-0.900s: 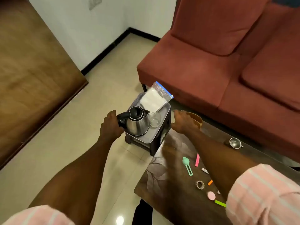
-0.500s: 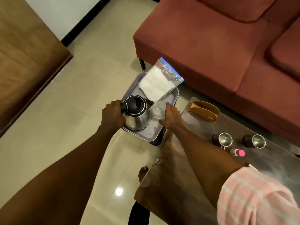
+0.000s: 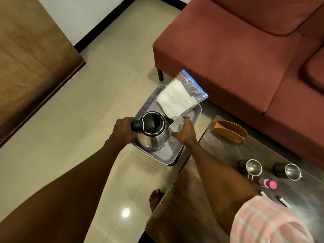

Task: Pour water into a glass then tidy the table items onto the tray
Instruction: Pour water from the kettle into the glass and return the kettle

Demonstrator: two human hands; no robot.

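A steel kettle (image 3: 154,135) with a black lid is over the grey tray (image 3: 172,155), which rests on a small stool beside the dark table (image 3: 219,155). My left hand (image 3: 123,131) grips the kettle's black handle. Its spout touches the rim of a clear glass (image 3: 177,122), which my right hand (image 3: 185,132) holds from the right. On the tray's far end lies a zip bag (image 3: 180,95) with white cloth inside. Two steel cups (image 3: 253,167) (image 3: 292,171), a pink-capped bottle (image 3: 267,183) and a wooden holder (image 3: 229,131) sit on the table.
A red sofa (image 3: 245,50) runs along the far side of the table and tray. A brown wooden panel (image 3: 31,64) stands at the left across tiled floor. My bare foot (image 3: 155,199) is by the table's near corner. Small items (image 3: 282,201) lie near my right sleeve.
My right hand left the table edge and took hold of the glass on the tray. The kettle has tipped so its spout meets the glass rim. My head has turned downward.
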